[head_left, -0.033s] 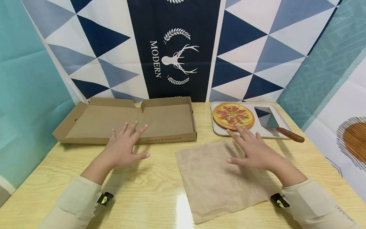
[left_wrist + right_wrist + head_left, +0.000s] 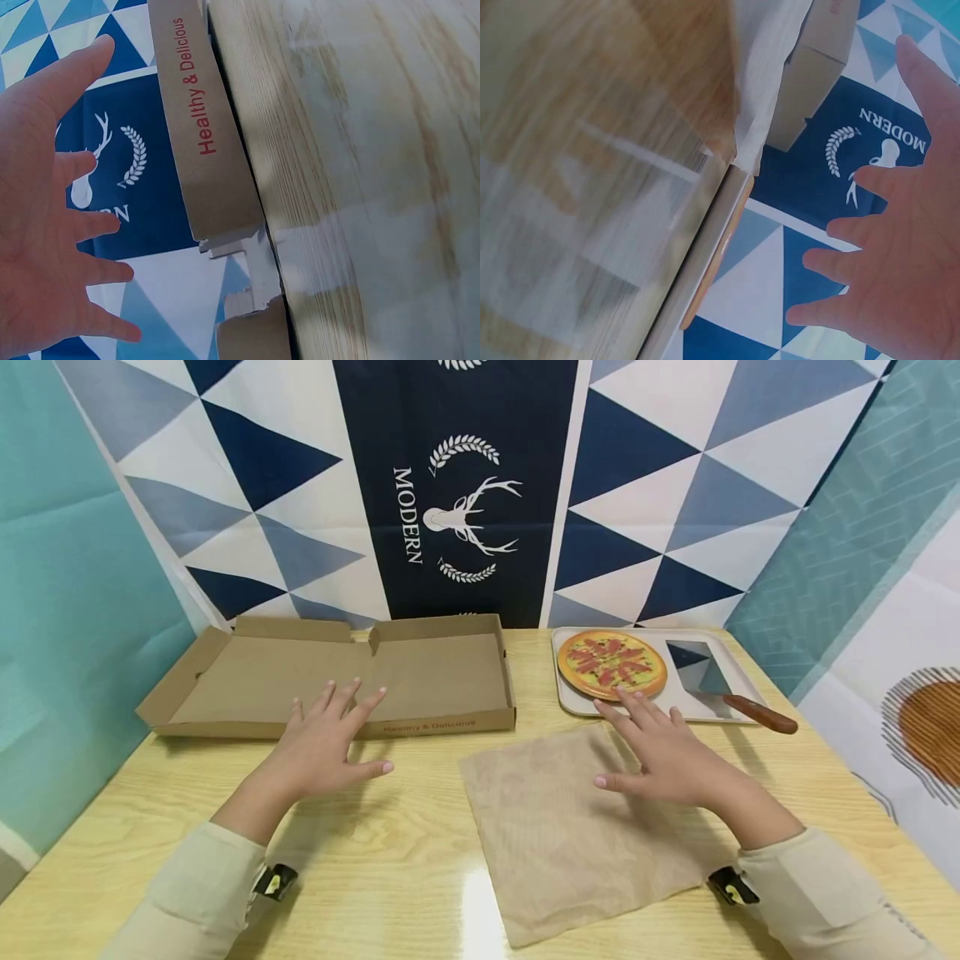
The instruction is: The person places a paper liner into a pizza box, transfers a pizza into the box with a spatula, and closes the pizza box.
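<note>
My left hand (image 2: 318, 752) hovers with fingers spread near the front edge of an open cardboard box (image 2: 442, 681), holding nothing. Over a brown paper sheet (image 2: 555, 827), my right hand (image 2: 667, 760) is held with its fingers apart and nothing in it, its fingertips near the tray's front edge. A pizza (image 2: 611, 664) lies on the left part of the pale tray (image 2: 723, 652). On the tray's right part rests a server with a metal blade (image 2: 697, 664), its wooden handle (image 2: 761, 713) sticking out past the rim. The left wrist view shows red lettering on the box side (image 2: 199, 112).
The wooden table (image 2: 390, 877) carries the box at the back left and the tray at the back right. Behind them hangs a patterned cloth (image 2: 457, 585). Teal cloth (image 2: 82, 568) borders the left side.
</note>
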Motion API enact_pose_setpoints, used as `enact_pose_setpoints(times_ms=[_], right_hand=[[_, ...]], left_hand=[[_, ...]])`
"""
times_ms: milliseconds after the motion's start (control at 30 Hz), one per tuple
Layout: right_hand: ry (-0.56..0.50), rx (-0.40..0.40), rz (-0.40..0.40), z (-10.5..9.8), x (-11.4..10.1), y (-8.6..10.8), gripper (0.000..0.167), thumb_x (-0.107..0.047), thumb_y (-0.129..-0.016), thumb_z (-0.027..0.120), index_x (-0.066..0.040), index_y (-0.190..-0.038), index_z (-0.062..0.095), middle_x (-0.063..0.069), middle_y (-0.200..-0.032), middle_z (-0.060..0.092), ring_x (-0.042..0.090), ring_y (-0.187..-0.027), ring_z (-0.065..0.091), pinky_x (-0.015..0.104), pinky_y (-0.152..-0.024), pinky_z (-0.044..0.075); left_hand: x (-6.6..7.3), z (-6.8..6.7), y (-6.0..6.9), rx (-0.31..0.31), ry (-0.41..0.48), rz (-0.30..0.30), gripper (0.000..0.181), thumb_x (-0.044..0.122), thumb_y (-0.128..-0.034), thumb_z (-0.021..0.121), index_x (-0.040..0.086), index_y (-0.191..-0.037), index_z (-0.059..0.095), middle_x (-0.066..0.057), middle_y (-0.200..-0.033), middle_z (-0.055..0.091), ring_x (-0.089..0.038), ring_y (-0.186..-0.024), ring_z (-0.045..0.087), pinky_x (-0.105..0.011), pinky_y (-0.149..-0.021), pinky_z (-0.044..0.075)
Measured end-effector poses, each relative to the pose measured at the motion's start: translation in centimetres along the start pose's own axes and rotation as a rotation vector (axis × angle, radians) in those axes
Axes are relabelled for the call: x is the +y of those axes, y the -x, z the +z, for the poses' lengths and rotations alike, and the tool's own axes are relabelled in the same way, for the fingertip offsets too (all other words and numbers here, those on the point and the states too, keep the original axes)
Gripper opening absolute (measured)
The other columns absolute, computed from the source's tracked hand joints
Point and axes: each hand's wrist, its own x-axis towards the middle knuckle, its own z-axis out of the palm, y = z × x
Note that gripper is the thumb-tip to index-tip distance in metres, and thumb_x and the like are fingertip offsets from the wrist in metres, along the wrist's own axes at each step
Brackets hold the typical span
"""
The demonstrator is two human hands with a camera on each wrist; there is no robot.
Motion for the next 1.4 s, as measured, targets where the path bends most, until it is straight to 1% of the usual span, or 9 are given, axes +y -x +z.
enact_pose_setpoints(times_ms=[200, 400, 633, 767, 933, 1100, 1267, 1400], right_hand=[[0.014, 0.001, 0.003, 0.1, 0.2, 0.1, 0.097, -0.068, -0.083, 0.06, -0.011, -0.154, 0.027, 0.027, -0.157, 0.014, 0.049, -0.142, 0.013, 0.078, -0.102, 0.01], [0.025, -0.002, 0.01, 0.1, 0.2, 0.1, 0.096, -0.068, -0.084, 0.06, -0.01, -0.154, 0.028, 0.027, -0.157, 0.016, 0.049, -0.142, 0.014, 0.078, -0.102, 0.011], [0.001, -0.009, 0.008, -0.2, 0.2, 0.0, 0.096, -0.068, -0.084, 0.06, -0.01, -0.153, 0.028, 0.027, -0.156, 0.018, 0.048, -0.142, 0.015, 0.076, -0.104, 0.012], [-0.014, -0.007, -0.002, -0.2, 0.3, 0.0, 0.096, -0.065, -0.084, 0.062, -0.006, -0.152, 0.029, 0.028, -0.155, 0.021, 0.048, -0.141, 0.018, 0.073, -0.105, 0.015], [-0.027, -0.007, -0.008, -0.3, 0.4, -0.2, 0.097, -0.062, -0.085, 0.064, 0.001, -0.15, 0.03, 0.029, -0.151, 0.03, 0.048, -0.138, 0.025, 0.068, -0.107, 0.02], [-0.062, -0.019, -0.001, -0.3, 0.7, -0.4, 0.097, -0.061, -0.085, 0.064, 0.005, -0.148, 0.03, 0.031, -0.147, 0.035, 0.048, -0.135, 0.031, 0.063, -0.108, 0.027], [-0.09, -0.022, -0.003, -0.3, 0.9, -0.4, 0.091, -0.053, -0.087, 0.068, 0.007, -0.146, 0.034, 0.031, -0.145, 0.037, 0.048, -0.134, 0.033, 0.062, -0.106, 0.03], [-0.08, -0.002, -0.019, -0.3, 1.3, -0.3, 0.087, -0.045, -0.086, 0.073, 0.007, -0.145, 0.036, 0.031, -0.145, 0.038, 0.048, -0.133, 0.034, 0.061, -0.105, 0.032]], left_hand=[[0.1, 0.0, -0.1, -0.003, -0.007, 0.0, 0.094, 0.066, -0.0834, 0.062, 0.026, -0.157, 0.019, -0.018, -0.16, 0.015, -0.051, -0.142, 0.011, -0.08, -0.101, 0.01], [0.2, 0.2, -0.3, 0.011, -0.019, 0.009, 0.095, 0.066, -0.0826, 0.063, 0.026, -0.157, 0.019, -0.02, -0.159, 0.017, -0.052, -0.141, 0.014, -0.08, -0.1, 0.01], [0.3, 0.4, -0.5, 0.005, -0.018, 0.005, 0.096, 0.065, -0.083, 0.063, 0.026, -0.157, 0.018, -0.02, -0.159, 0.016, -0.051, -0.142, 0.011, -0.08, -0.1, 0.008], [0.4, 0.4, -0.6, 0.005, -0.017, 0.008, 0.095, 0.065, -0.083, 0.063, 0.025, -0.157, 0.018, -0.019, -0.159, 0.016, -0.049, -0.143, 0.012, -0.079, -0.101, 0.009], [0.4, 0.5, -0.7, 0.007, -0.022, 0.02, 0.095, 0.065, -0.0833, 0.063, 0.022, -0.157, 0.021, -0.017, -0.159, 0.019, -0.045, -0.144, 0.015, -0.077, -0.103, 0.011], [0.4, 0.6, -0.8, 0.035, -0.001, 0.04, 0.091, 0.06, -0.0858, 0.063, 0.015, -0.155, 0.025, -0.019, -0.158, 0.022, -0.045, -0.143, 0.018, -0.073, -0.106, 0.014], [0.3, 0.8, -0.8, 0.084, 0.008, 0.085, 0.086, 0.054, -0.0872, 0.066, 0.007, -0.151, 0.033, -0.021, -0.152, 0.033, -0.044, -0.138, 0.03, -0.067, -0.108, 0.024], [0.4, 0.9, -0.9, 0.129, 0.019, 0.125, 0.079, 0.047, -0.0866, 0.07, 0.002, -0.145, 0.041, -0.021, -0.144, 0.042, -0.042, -0.132, 0.039, -0.062, -0.105, 0.033]])
